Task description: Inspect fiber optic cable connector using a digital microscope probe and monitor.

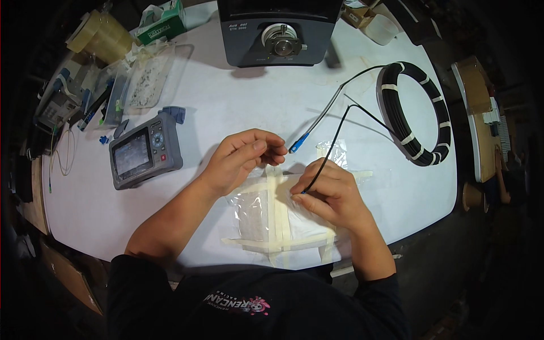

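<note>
The fingertips of the left hand point(243, 158) are pinched together just short of the blue connector point(298, 142) that ends a thin grey lead, and whether they grip the connector itself or only something fine at its tail is too small to tell. The fingers of the right hand point(331, 195) are curled shut on the black cable point(328, 150), holding it low near its free end, so that the cable rises from the fist and arcs away toward the black cable coil point(416, 113) lying at the right of the white table point(238, 107). Judged from this, the person is in the middle of preparing or joining a cable end to the connector; the next move would call for a steady, fine alignment of the two ends, with the right hand keeping the cable from springing back toward the coil. Under both hands lies a clear plastic sheet point(255, 212) fixed to the table with strips of pale tape. Left of the hands sits a grey handheld tester point(144, 156) with a screen. Further off, at the top left, stand a green and white carton point(164, 22) with a printed label, rolls of yellowish tape point(99, 34), and a clear plastic tray point(150, 76) of small bits. At the top middle is a dark grey machine point(280, 31) with a round metal fitting on its face.
</note>
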Motion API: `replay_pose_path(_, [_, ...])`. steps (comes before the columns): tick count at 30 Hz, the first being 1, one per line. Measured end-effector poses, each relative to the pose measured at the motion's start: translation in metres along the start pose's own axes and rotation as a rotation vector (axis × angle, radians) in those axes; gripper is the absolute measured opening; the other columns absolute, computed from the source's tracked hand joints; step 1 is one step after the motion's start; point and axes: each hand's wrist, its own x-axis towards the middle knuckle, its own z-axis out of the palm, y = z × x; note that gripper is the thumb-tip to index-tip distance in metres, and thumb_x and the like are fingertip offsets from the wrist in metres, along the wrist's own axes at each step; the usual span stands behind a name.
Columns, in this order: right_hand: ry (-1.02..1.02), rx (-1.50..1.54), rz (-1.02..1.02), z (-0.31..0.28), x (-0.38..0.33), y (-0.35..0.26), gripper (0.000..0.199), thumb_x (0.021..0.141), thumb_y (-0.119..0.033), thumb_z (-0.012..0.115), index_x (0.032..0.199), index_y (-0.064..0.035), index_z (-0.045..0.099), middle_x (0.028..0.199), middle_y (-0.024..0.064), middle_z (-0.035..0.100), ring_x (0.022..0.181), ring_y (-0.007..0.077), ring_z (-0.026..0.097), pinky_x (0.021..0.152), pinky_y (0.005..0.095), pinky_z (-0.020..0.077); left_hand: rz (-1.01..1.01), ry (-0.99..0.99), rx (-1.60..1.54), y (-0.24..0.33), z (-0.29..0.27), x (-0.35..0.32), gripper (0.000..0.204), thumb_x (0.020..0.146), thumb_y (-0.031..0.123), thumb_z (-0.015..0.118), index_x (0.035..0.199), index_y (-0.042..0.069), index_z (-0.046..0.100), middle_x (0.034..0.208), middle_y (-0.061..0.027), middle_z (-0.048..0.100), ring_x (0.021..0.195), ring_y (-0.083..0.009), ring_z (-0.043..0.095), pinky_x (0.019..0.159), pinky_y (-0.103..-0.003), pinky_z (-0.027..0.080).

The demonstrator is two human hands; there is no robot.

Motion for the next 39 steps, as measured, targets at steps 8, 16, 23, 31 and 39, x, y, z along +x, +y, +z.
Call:
replay_pose_path(8, [-0.105, 0.208, 0.068, -0.016, 0.005, 0.004, 0.013, 0.084, -0.009, 0.083, 0.097, -0.0045, 0.079, 0.089, 0.0060, 0.073, 0.084, 0.0211, 0.065, 0.074, 0.0325, 0.0514, -0.006, 0.046, 0.068, 0.000, 0.002, 0.002, 0.032, 0.108, 0.023, 0.055, 0.126, -0.003, 0.064, 0.119, -0.0149, 0.069, 0.109, -0.0240, 0.067, 0.098, -0.040, 0.053])
replay_pose_path(16, [0.216, 0.119, 0.055, -0.019, 0.089, 0.038, 0.020, 0.092, -0.002, 0.076, 0.112, 0.0018, 0.078, 0.094, 0.0126, 0.078, 0.090, 0.0198, 0.075, 0.078, 0.0294, 0.0568, 0.208, 0.232, 0.369, 0.004, -0.002, 0.049, 0.023, 0.108, 0.016, 0.060, 0.114, -0.003, 0.071, 0.104, -0.0078, 0.074, 0.095, -0.0133, 0.069, 0.087, -0.029, 0.055])
replay_pose_path(23, [0.357, -0.512, -0.584, -0.015, 0.150, 0.082, 0.033, 0.081, -0.005, 0.081, 0.111, -0.0168, 0.080, 0.102, 0.0041, 0.078, 0.114, 0.0288, 0.072, 0.099, 0.0441, 0.0566, 0.331, 0.538, 0.579, 0.007, -0.024, 0.123, 0.013, 0.104, 0.009, 0.063, 0.106, -0.001, 0.071, 0.087, -0.0027, 0.073, 0.076, -0.0092, 0.066, 0.071, -0.026, 0.053])
replay_pose_path(31, [0.389, -0.586, -0.598, -0.009, 0.148, 0.097, 0.036, 0.078, -0.004, 0.080, 0.110, -0.0211, 0.080, 0.109, 0.0002, 0.078, 0.124, 0.0297, 0.067, 0.102, 0.0515, 0.0557, 0.326, 0.483, 0.666, 0.010, -0.029, 0.127, 0.011, 0.103, 0.005, 0.062, 0.108, 0.000, 0.071, 0.084, -0.0023, 0.071, 0.076, -0.0084, 0.064, 0.069, -0.026, 0.052])
replay_pose_path(39, [0.407, -0.592, -0.578, -0.007, 0.149, 0.098, 0.036, 0.078, -0.003, 0.080, 0.110, -0.0195, 0.080, 0.109, 0.0005, 0.078, 0.123, 0.0290, 0.067, 0.098, 0.0503, 0.0563, 0.032, 0.506, 0.130, 0.053, -0.046, 0.124, 0.022, 0.107, 0.012, 0.054, 0.116, -0.003, 0.067, 0.104, -0.0097, 0.071, 0.088, -0.0173, 0.070, 0.082, -0.035, 0.063])
